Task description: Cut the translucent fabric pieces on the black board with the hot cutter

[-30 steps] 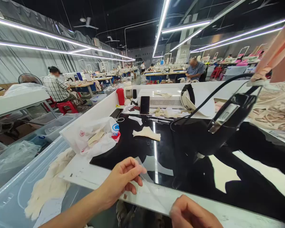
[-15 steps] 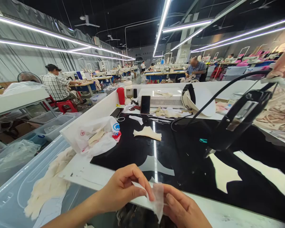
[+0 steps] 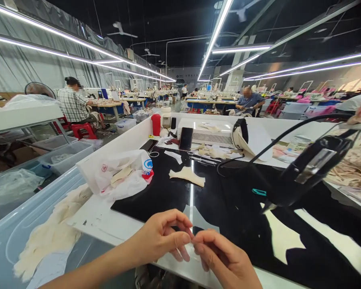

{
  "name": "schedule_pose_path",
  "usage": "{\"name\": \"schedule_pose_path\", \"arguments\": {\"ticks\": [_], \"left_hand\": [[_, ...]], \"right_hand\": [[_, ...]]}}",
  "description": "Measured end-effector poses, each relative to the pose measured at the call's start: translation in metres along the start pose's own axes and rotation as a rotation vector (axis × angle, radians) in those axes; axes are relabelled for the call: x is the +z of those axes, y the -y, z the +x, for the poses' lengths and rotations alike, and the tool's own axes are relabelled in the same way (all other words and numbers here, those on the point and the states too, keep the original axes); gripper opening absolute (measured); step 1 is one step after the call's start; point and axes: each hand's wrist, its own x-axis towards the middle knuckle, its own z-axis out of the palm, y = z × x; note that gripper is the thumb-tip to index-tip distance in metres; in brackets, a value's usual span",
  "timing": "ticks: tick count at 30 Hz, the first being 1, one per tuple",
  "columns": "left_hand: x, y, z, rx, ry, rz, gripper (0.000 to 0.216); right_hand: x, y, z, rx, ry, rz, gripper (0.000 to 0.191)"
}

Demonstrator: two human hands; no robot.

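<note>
My left hand (image 3: 168, 239) and my right hand (image 3: 224, 255) meet fingertip to fingertip over the near edge of the black work mat (image 3: 228, 216). Both are closed in pinches around a thin, translucent piece of film (image 3: 195, 257), which shows only faintly between and below the fingers. Just beyond them a grey translucent cut piece (image 3: 204, 220) lies flat, partly hidden by my hands. Farther up the mat rests a cream curved cut piece (image 3: 187, 176).
A black handheld device (image 3: 313, 168) hangs by its cable at right, above pale cut pieces (image 3: 284, 237). At left are a white plastic bag (image 3: 124, 172) and a bin holding cream fabric (image 3: 52, 233). A phone (image 3: 186, 139) stands behind the mat. Co-workers sit farther off.
The translucent film stood up plainly between my fingers before; now it barely shows. My hands have drawn closer together at the fingertips. The view has shifted slightly.
</note>
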Motion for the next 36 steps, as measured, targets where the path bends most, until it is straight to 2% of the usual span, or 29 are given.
{"name": "schedule_pose_path", "arguments": {"ticks": [4, 10, 14, 18, 22, 31, 36], "left_hand": [[0.004, -0.003, 0.005, -0.074, -0.039, 0.043, 0.043], [0.001, -0.001, 0.02, -0.052, -0.123, 0.059, 0.043], [-0.002, 0.0, 0.03, -0.029, -0.136, 0.143, 0.035], [-0.004, -0.002, 0.04, 0.01, -0.11, 0.242, 0.027], [-0.004, -0.007, 0.048, 0.006, -0.106, 0.265, 0.023], [-0.003, -0.01, 0.057, -0.005, -0.104, 0.233, 0.019], [-0.004, -0.008, 0.059, -0.011, -0.104, 0.236, 0.023]], "right_hand": [[0.0, -0.006, 0.009, -0.013, -0.06, -0.046, 0.039], [-0.004, -0.02, 0.01, 0.022, -0.231, 0.046, 0.051], [-0.01, -0.024, 0.01, -0.024, -0.215, -0.147, 0.038], [-0.016, -0.026, 0.017, -0.12, -0.221, -0.306, 0.038], [-0.019, -0.025, 0.025, -0.165, -0.25, -0.325, 0.039], [-0.02, -0.019, 0.028, -0.014, -0.214, -0.275, 0.039], [-0.021, -0.022, 0.03, -0.066, -0.199, -0.303, 0.039]]}}
